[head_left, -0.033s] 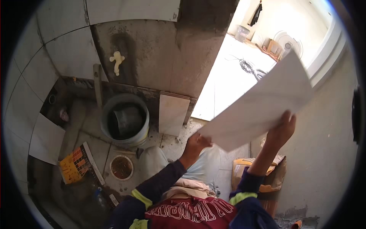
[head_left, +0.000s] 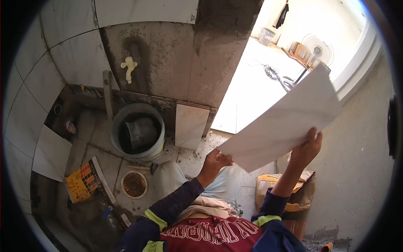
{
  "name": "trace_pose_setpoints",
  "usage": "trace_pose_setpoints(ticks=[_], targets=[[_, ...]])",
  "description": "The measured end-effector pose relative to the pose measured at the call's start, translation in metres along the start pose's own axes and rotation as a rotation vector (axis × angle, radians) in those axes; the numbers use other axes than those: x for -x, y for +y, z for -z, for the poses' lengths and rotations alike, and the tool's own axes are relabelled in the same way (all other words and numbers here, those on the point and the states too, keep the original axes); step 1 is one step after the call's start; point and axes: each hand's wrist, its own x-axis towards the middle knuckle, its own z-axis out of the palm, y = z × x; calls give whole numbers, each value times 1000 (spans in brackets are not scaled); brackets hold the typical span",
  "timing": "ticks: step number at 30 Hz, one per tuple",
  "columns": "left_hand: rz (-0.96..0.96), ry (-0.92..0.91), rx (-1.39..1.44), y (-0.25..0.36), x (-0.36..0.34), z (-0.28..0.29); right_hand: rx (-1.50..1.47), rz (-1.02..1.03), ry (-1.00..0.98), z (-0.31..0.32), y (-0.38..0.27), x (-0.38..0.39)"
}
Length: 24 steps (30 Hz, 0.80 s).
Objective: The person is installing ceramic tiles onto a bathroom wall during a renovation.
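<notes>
A white marbled tile (head_left: pixel 277 117) is held tilted in front of me, over my bent knees (head_left: pixel 170 178). My left hand (head_left: pixel 214 164) grips its lower left corner, fingers curled at the edge. My right hand (head_left: pixel 306 149) is closed on the right part of its lower edge. A cream-coloured tile stack (head_left: pixel 191 126) leans against the bare wall behind my left hand. A bucket (head_left: pixel 138 132) with dark contents stands further left.
An unfinished wall (head_left: pixel 168 59) carries a cream pipe fitting (head_left: pixel 129 69). At left lie a yellow box (head_left: pixel 79 182), a round container (head_left: pixel 133 184) and a plastic bottle (head_left: pixel 111 218). A torn bag (head_left: pixel 268 193) sits at right. Beyond the bright doorway are cables (head_left: pixel 272 73) and a fan (head_left: pixel 319 50).
The held tile and my right hand have shifted slightly downward, showing more of the fan in the doorway. My left hand has moved very little.
</notes>
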Motion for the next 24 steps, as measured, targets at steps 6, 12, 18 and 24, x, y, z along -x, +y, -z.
trace_pose_setpoints(ticks=[6,12,18,24], targets=[[85,-82,-119,-34,35,66,-591,-422,-90,10,86,48],[150,-99,-381,-4,58,57,-477,-795,-79,24,129,88],[319,202,-53,-9,85,108,-492,-740,26,28,191,191],[339,268,17,-4,100,124,-653,-1096,-148,6,123,192]])
